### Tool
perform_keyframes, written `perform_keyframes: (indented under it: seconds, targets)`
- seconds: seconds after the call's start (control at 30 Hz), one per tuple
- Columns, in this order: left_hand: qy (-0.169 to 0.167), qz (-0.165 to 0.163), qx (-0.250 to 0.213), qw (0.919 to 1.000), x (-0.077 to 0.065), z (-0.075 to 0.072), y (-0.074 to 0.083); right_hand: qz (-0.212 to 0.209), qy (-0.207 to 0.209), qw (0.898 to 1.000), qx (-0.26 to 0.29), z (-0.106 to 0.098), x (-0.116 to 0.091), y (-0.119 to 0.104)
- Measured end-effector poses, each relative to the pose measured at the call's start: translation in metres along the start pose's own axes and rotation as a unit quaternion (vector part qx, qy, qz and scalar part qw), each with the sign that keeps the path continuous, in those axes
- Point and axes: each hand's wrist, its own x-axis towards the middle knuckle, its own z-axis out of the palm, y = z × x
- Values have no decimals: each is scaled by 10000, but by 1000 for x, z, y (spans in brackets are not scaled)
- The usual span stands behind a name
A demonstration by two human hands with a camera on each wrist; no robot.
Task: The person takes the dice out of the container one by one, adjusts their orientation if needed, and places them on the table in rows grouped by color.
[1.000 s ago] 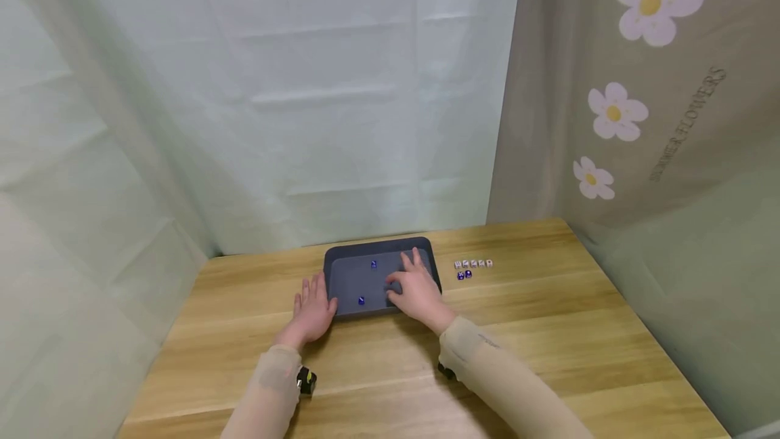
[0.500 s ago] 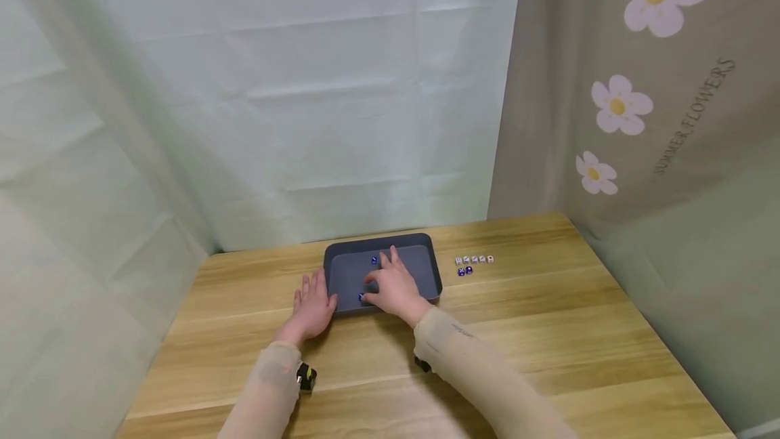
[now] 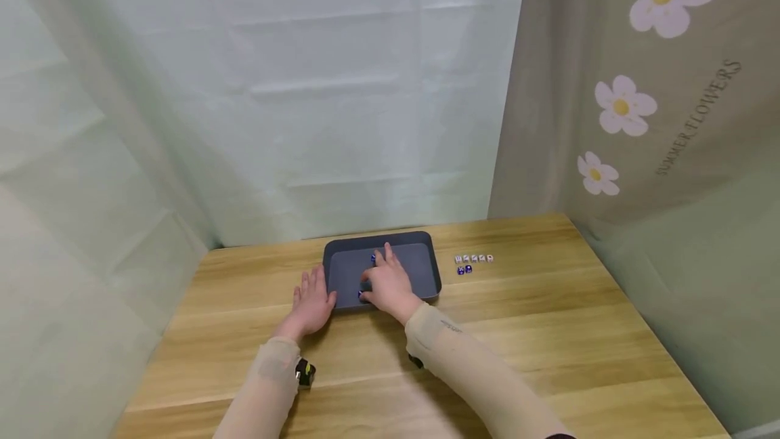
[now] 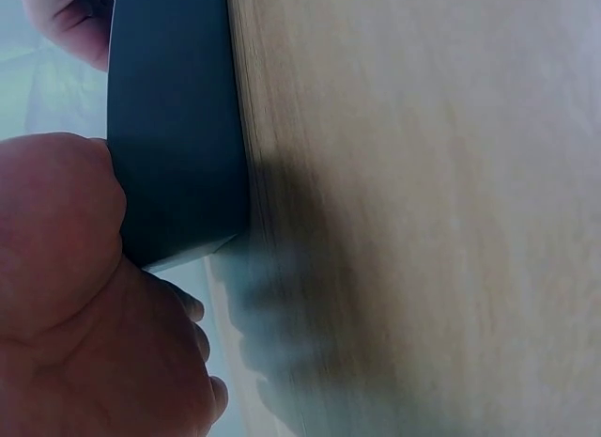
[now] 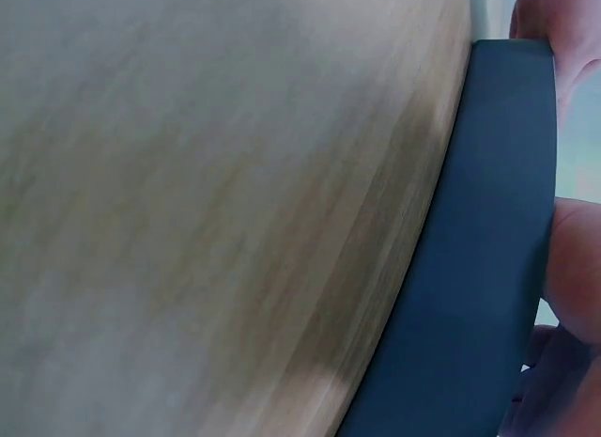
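In the head view, a shallow dark grey tray [image 3: 417, 269] stands at the back of the wooden table. My left hand [image 3: 312, 305] lies with extended fingers along its left end, the thumb touching the near left corner. Over the tray is my right hand [image 3: 390, 286], thumb and index finger bent and visibly apart. A blue die [image 3: 361, 295] lies on the tray floor right at the thumb tip. Farther back, another blue die [image 3: 374, 258] is partly covered by the raised fingers. The wrist views show the tray's outer wall [image 4: 178, 117], but neither die.
Right of the tray, a row of white dice [image 3: 474, 259] sits on the table [image 3: 518, 330], with two blue dice [image 3: 464, 269] in front of it. Pale curtains [image 3: 365, 120] hang behind and at the sides.
My right hand has moved left across the tray until its thumb reaches the near blue die. The left hand keeps its place at the tray's left end. The dice have not visibly moved.
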Motion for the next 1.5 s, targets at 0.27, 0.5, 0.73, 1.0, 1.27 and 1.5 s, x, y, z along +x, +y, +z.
perform_keyframes:
  seconds: [0.27, 0.5, 0.73, 1.0, 1.27, 1.5]
  targets:
    - [-170, -111, 12, 9998, -2, 1, 2, -22, -173, 9998, -124, 0, -2, -1]
    - [-119, -26, -60, 9999, -2, 3, 1, -70, -359, 9989, -298, 3, -1, -2]
    - [-121, -51, -92, 9999, -4, 4, 1, -144, -446, 9978, -475, 7, 3, -4]
    - [-60, -13, -41, 10000, -5, 6, 0, -154, -400, 9978, -504, 10, 4, -5]
    - [-57, 11, -89, 9999, -2, 4, -2, -143, -350, 9979, -523, 10, 7, -6]
    - [-48, -57, -100, 9999, -5, 7, -10, -199, -167, 9987, -445, 19, 7, -3]
